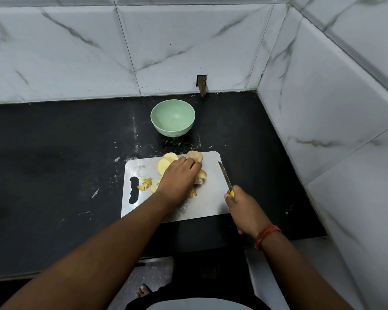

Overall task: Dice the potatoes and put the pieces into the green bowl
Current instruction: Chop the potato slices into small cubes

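Still bare inside (green bowl (pixel 172 117))

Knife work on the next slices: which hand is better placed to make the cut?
Right. The right hand already grips the knife, blade beside the potato slices; the left hand rests on the potato pieces.

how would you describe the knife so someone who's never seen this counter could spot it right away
Start at the steel cutting board on the black counter, in front of the green bowl. Along the board's right edge, the right hand holds the knife, its blade pointing away toward the wall. It is the only slim metal blade there, with a yellow handle, unlike the pale potato pieces under the left hand.
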{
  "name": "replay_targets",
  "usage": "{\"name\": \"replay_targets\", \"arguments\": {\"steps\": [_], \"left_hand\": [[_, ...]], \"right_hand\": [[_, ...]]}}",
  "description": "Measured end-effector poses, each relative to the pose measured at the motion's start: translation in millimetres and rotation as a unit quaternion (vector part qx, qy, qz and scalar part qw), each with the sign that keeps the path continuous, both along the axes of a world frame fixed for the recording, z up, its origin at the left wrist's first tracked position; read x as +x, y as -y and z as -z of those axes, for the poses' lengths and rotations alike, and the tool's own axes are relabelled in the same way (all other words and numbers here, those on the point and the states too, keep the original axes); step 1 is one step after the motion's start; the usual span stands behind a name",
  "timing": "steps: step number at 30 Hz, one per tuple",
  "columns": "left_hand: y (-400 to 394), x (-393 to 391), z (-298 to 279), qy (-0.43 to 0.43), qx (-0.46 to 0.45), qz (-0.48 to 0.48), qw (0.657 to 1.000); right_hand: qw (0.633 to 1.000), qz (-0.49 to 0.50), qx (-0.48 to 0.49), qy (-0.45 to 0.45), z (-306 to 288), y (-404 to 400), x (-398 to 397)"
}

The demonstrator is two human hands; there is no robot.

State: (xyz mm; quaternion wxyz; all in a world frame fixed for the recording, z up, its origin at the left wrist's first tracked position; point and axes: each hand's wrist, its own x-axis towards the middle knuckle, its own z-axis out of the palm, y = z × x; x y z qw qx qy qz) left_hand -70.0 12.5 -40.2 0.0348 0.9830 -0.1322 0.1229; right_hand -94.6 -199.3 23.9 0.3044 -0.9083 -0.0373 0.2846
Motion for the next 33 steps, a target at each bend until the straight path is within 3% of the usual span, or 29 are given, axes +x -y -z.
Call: {"name": "replay_targets", "arguments": {"steps": [10, 21, 33], "left_hand": [[1.2, -1.6, 4.2, 0.004, 0.02, 0.009, 1.0], [7.9, 1.1, -3.2, -0.096, 0.014, -0.049, 0.994], [8.8, -2.0, -3.6, -0.128, -0.034, -0.066, 0.989]], "right_hand": [[1.0, 0.009, 0.015, 0.012, 2.3, 3.5, 0.8], [0.999, 0.002, 0.017, -0.034, 8.2, -13.9, 5.3], [0.996, -0.024, -0.033, -0.075, 24.6, -33.8, 11.5]]}}
